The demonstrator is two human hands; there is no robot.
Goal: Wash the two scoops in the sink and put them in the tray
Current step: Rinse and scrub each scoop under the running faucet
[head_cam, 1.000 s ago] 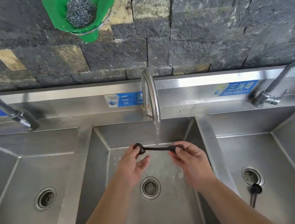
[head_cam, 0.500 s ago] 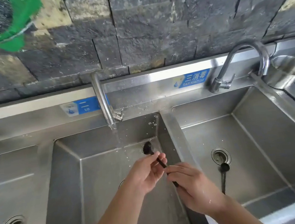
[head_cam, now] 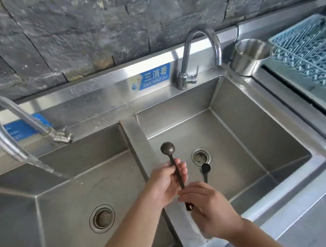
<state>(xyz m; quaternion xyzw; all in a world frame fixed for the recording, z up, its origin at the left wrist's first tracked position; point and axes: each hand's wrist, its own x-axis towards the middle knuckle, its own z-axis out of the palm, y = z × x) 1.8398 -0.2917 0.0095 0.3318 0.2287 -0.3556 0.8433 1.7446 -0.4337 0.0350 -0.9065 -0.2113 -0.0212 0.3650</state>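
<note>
A dark long-handled scoop [head_cam: 172, 159] is held upright over the divider between two steel sink basins, its round bowl at the top. My left hand [head_cam: 165, 181] grips the middle of its handle. My right hand [head_cam: 208, 208] holds the handle's lower end. A second dark scoop [head_cam: 205, 171] lies on the floor of the right basin [head_cam: 241, 134], just below the drain, its handle partly hidden by my right hand. The blue grid tray [head_cam: 312, 57] sits on the counter at the far right.
Water runs from the left faucet [head_cam: 0, 127] into the left basin [head_cam: 64, 197]. The right faucet [head_cam: 199, 55] is off. A steel cup [head_cam: 250, 56] stands between the right faucet and the tray. A stone wall rises behind the sinks.
The view has swung right, bringing the tray into sight. Both hands carried the scoop away from the water stream, over the divider, and turned it more upright.
</note>
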